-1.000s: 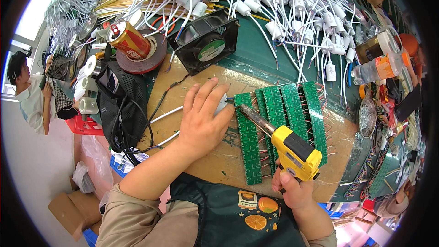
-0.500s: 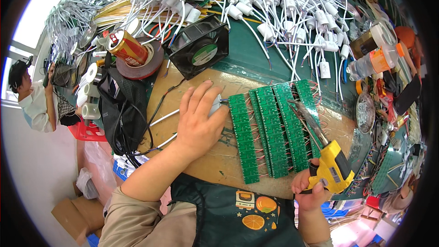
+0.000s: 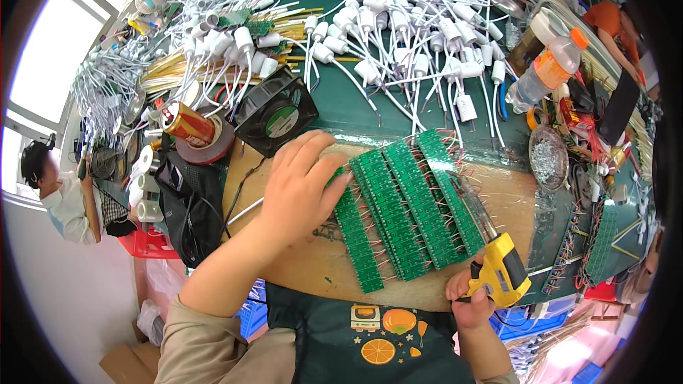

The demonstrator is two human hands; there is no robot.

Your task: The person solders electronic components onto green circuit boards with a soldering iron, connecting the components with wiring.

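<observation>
My left hand (image 3: pixel 295 181) is at the upper end of the leftmost green circuit board strip (image 3: pixel 359 242), thumb and fingers curled. A white cable (image 3: pixel 245 213) runs in under its wrist; whatever the fingers hold is hidden beneath them. In my right hand (image 3: pixel 469 299) is a yellow and black soldering gun (image 3: pixel 504 270), gripped by its handle. Its metal tip points up and left over the rightmost circuit board strip (image 3: pixel 452 195). More green strips (image 3: pixel 413 199) lie side by side between my hands, with thin reddish wires along their edges.
A brown work board (image 3: pixel 299 263) lies under the strips. Behind are a black fan (image 3: pixel 276 110), a can (image 3: pixel 188 126) on a tape roll, and piled white cabled cylinders (image 3: pixel 405 21). A bottle (image 3: pixel 548 71) and metal dish (image 3: pixel 548 160) stand right. Another person (image 3: pixel 67 195) is at left.
The view has shifted, and the strips now appear more tilted. A white piece showing under my left fingers before is now hidden. My right hand keeps its hold on the soldering gun.
</observation>
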